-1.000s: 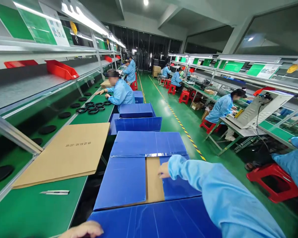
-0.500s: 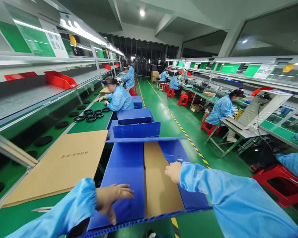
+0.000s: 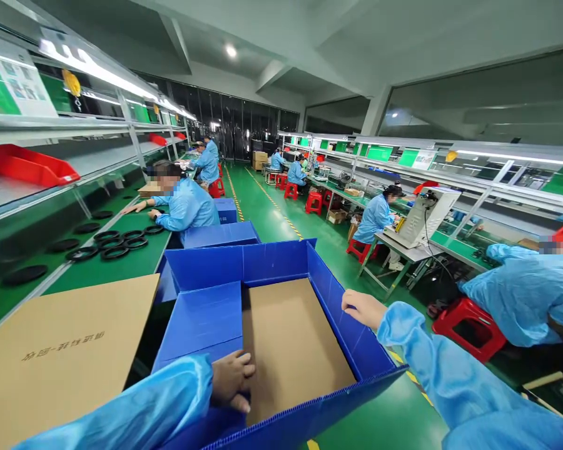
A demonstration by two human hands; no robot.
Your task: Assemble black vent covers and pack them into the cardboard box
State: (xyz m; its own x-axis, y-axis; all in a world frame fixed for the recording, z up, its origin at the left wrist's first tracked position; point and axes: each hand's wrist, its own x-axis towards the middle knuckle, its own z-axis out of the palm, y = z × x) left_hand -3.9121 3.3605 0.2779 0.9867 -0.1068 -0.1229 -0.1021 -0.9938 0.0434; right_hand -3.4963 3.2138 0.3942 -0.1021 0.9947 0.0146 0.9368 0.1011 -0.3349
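A large blue corrugated box (image 3: 304, 415) stands in front of me, with a brown cardboard sheet (image 3: 291, 337) lying inside. Its right flap (image 3: 331, 312) is up, and my right hand (image 3: 363, 307) is closed on the top edge. The left flap (image 3: 206, 319) lies folded inward over part of the sheet. My left hand (image 3: 233, 380) has its fingers curled at that flap's inner edge, close to the cardboard; the fingertips' undersides are hidden.
Left of the box, a flat brown carton (image 3: 70, 356) lies on the green bench, with black rings (image 3: 115, 244) beyond it. Another blue box (image 3: 220, 234) stands behind. A co-worker (image 3: 182, 203) sits at the bench. A red stool (image 3: 469, 328) is at right.
The right flap has gone from folded inward to upright, and the far flap now stands too. My left hand has moved right to the left flap's inner edge. The view has turned right.
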